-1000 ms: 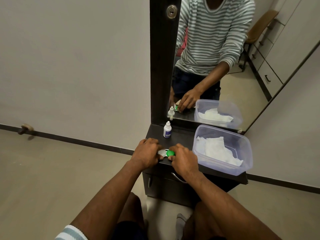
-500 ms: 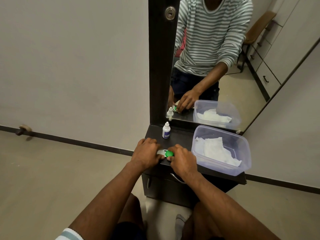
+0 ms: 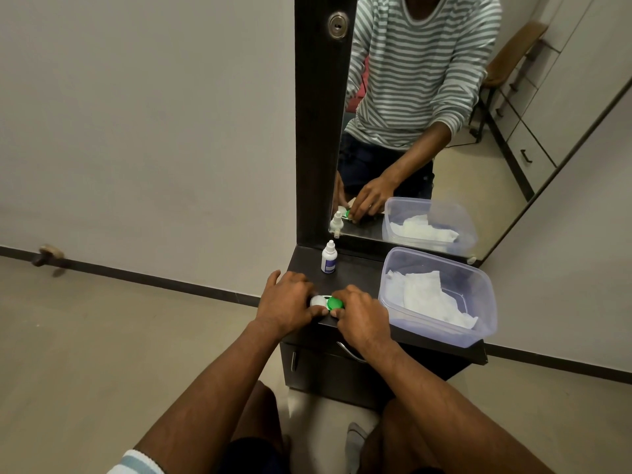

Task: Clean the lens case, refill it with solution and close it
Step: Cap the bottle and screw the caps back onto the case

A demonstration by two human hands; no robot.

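A small lens case (image 3: 325, 302) with one white cap and one green cap lies near the front edge of the dark dresser top (image 3: 355, 278). My left hand (image 3: 287, 301) grips its white-capped end. The green cap is pinched by the fingers of my right hand (image 3: 360, 318). Both caps sit on the case. A small white solution bottle (image 3: 329, 257) with a blue label stands upright behind my left hand, its cap on.
A clear plastic tub (image 3: 441, 295) holding white tissue sits on the right of the dresser top. A tall mirror (image 3: 427, 114) rises behind and reflects the scene. A drawer handle (image 3: 350, 352) shows below the front edge. Tiled floor lies to the left.
Both hands have stayed on the lens case. The fingers of my right hand have shifted slightly on the green cap; the case has not moved from its place.
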